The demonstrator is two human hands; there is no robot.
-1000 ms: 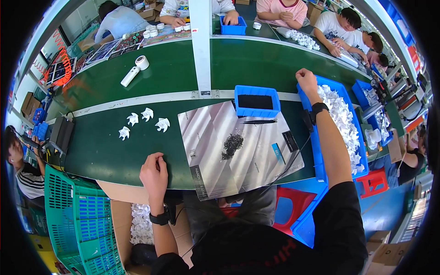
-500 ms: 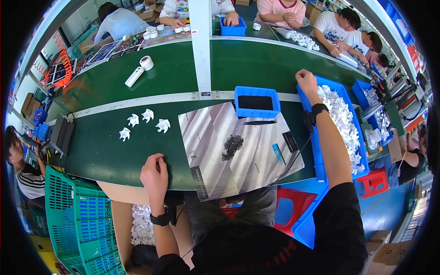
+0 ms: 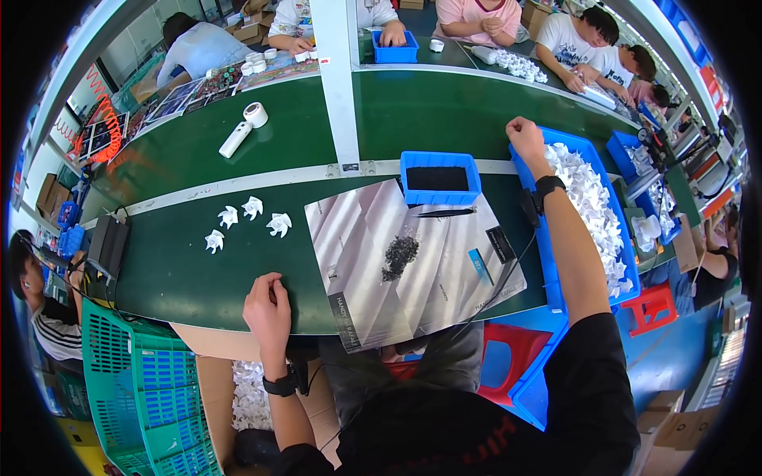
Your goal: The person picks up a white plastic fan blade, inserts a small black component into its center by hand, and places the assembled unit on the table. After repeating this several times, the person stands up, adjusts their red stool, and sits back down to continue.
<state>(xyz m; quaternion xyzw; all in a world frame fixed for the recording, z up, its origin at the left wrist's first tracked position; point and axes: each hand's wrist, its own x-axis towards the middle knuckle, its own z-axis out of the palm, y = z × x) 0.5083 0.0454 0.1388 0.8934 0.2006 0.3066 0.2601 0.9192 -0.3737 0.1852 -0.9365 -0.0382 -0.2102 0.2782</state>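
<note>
My left hand (image 3: 268, 314) is loosely curled at the near edge of the green workbench (image 3: 175, 278), with nothing showing in it. Beyond it lie several small white finned plastic parts, like little fan wheels (image 3: 279, 224). My right hand (image 3: 527, 144) is closed in a fist at the far left corner of a long blue bin (image 3: 553, 278). That bin is heaped with white finned parts (image 3: 589, 198); my right forearm crosses its near part. Between my hands a printed cardboard sheet (image 3: 349, 246) carries a pile of small dark pieces (image 3: 400, 258) and black tweezers (image 3: 446, 213).
A small blue tray (image 3: 440, 197) of black material stands at the sheet's far edge. A white post (image 3: 340, 103) rises behind it. A white handheld device (image 3: 244, 129) lies on the far bench. Green crates (image 3: 151, 381) and a carton (image 3: 214, 397) stand lower left. Co-workers sit opposite.
The view has shifted slightly. My left hand's fingers have lifted and loosened a little; my right fist stays at the bin's corner. The parts on the bench lie as before.
</note>
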